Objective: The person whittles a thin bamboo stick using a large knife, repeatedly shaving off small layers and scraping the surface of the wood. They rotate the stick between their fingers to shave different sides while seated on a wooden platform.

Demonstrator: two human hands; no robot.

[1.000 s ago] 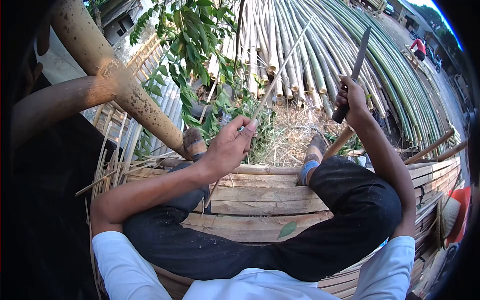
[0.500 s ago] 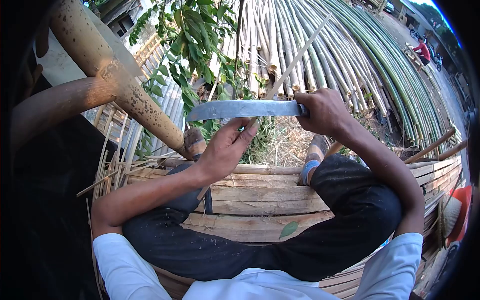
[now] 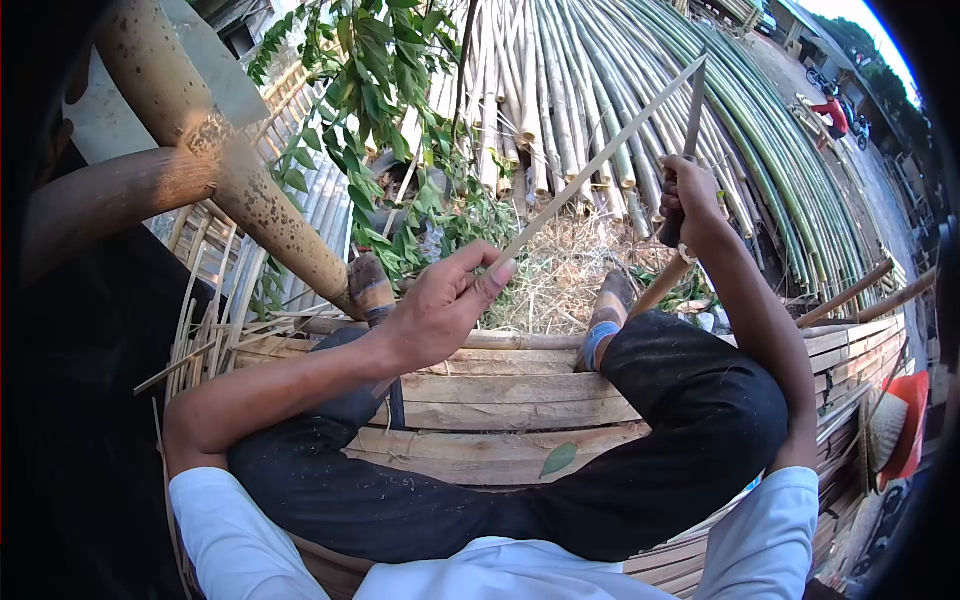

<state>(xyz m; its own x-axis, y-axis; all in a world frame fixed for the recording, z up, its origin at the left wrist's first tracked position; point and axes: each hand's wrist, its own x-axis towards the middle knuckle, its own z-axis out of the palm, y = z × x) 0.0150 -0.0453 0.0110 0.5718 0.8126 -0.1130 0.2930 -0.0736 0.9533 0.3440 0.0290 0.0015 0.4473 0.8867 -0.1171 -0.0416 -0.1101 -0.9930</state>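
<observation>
The left hand (image 3: 440,305) is raised in front of the knees, its grip closed on a thin, pale bamboo strip (image 3: 600,160). The thumb and forefinger pinch the strip's lower end and the other fingers are curled under it. From that pinch the strip runs straight up and to the right, over the straw-littered ground and across the stacked bamboo poles (image 3: 600,50) beyond.

The right hand (image 3: 690,200) is held higher and further out, its grip wrapped fully round the dark handle of a knife (image 3: 692,120). The blade stands nearly upright, point to the sky. The strip's far tip comes close to the upper blade; they look to be just beside each other, but at this distance I cannot tell whether they touch.

The person sits cross-legged in dark trousers on a plank platform (image 3: 520,400), both feet at its front edge. A thick, mottled bamboo post (image 3: 250,190) slants down at the left, near a leafy plant (image 3: 390,90). Far off at the upper right is a person in red (image 3: 830,115).
</observation>
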